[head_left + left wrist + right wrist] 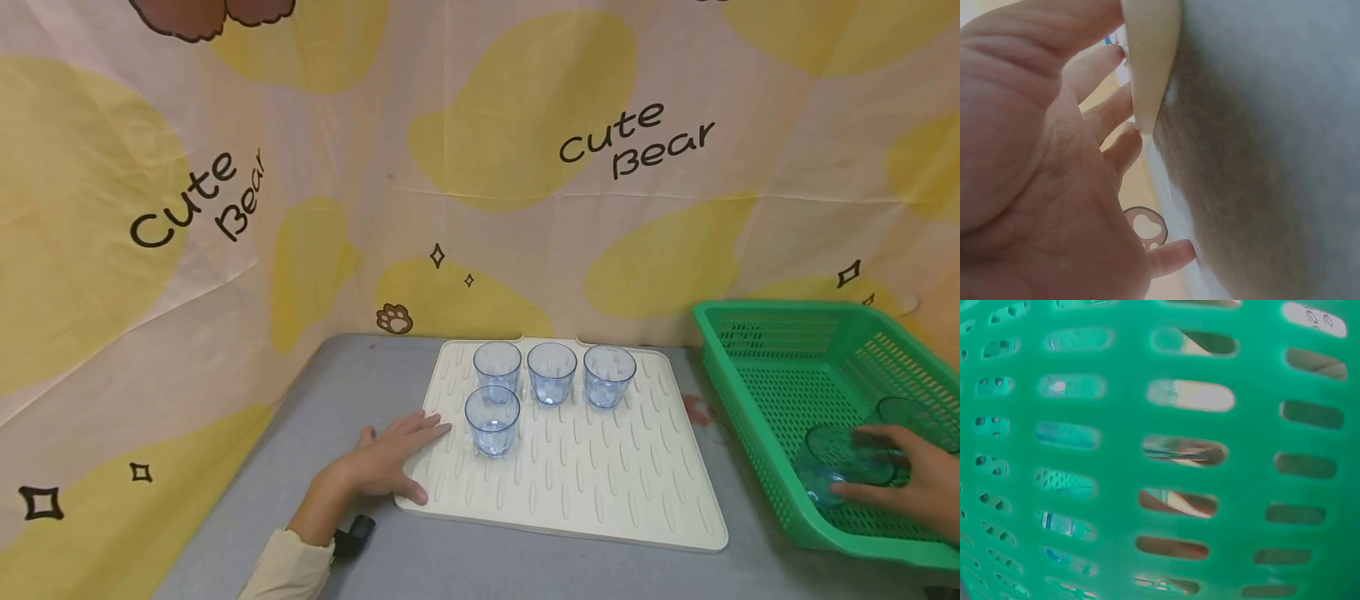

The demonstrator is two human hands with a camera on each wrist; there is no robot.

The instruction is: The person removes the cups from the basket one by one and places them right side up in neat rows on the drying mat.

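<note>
In the head view, the right hand (911,482) was at 4 o'clock, inside the green basket (885,547). Its thumb and fingers were bent round one glass (813,462), opened only as wide as this glass. The glass lay between them, at 9 o'clock from the palm; how firmly they pressed, I could not tell. A second glass (926,419) was in the basket just beside it, at 2 o'clock. The left hand (382,465) was at 7 o'clock, its fingers straight and spread, resting on the 9 o'clock edge of the mat (600,496) and gripping nothing. Near its fingertips, at 3 o'clock, a fourth glass (492,433) stood upright. Three more glasses (552,389) stood upright in a row toward the mat's 12 o'clock edge.
</note>
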